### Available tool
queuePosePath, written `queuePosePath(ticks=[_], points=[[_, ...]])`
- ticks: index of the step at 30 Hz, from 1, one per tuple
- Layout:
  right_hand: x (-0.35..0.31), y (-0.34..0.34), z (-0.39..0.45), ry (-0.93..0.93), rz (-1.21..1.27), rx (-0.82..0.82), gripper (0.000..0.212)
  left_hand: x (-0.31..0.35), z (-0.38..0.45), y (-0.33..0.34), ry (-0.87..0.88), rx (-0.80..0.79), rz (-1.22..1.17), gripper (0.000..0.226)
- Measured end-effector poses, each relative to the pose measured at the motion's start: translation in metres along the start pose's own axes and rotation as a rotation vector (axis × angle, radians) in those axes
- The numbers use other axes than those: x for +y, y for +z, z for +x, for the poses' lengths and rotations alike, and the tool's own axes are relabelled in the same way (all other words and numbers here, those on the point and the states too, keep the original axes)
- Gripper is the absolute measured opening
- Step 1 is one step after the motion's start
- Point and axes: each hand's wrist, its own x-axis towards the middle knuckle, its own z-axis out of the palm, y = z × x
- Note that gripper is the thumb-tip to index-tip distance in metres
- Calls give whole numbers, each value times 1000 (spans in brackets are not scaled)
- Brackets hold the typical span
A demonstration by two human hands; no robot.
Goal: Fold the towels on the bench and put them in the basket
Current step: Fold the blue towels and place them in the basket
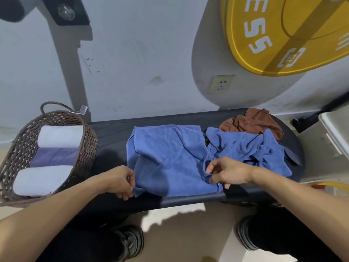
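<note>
Both hands pinch near edge of blue towel on bench: left hand at left corner, right hand at right; basket at left

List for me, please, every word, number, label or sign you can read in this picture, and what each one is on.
"ESS": white letters on the yellow weight plate, cut off at the picture's top edge, so only part of a word.
White square logo mark lower on the same plate: it holds a character too blurred to read.
White tag by the basket handle: no print can be made out.
Nothing else readable.
</note>
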Motion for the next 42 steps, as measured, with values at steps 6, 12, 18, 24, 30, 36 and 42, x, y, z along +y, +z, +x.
queuePosePath(ticks=[6, 12, 18, 24, 30, 36, 42], points=[[21, 8, -6, 33, -328, 15, 25, 2, 0, 18, -11, -21, 26, 38], [38, 27, 1, 105, -372, 152, 42, 6, 14, 58, -36, 327, -152, 39], [52, 52, 13, 159, -111, 306, 40, 12, 14, 61, -79, 401, 33, 47], [22, 28, 17, 228, -478, 276, 39, 13, 7, 71, -206, 540, -13, 51], [-45, -20, 16, 203, -708, 146, 34, 15, 2, 98, -250, 635, -176, 31], [-86, -12, 55, -370, -465, 392, 12, 15, -14, 113, -163, 730, -258, 19], [-142, 35, 153, -434, -445, 322, 37, -12, -26, 142, -120, 691, -429, 22]])
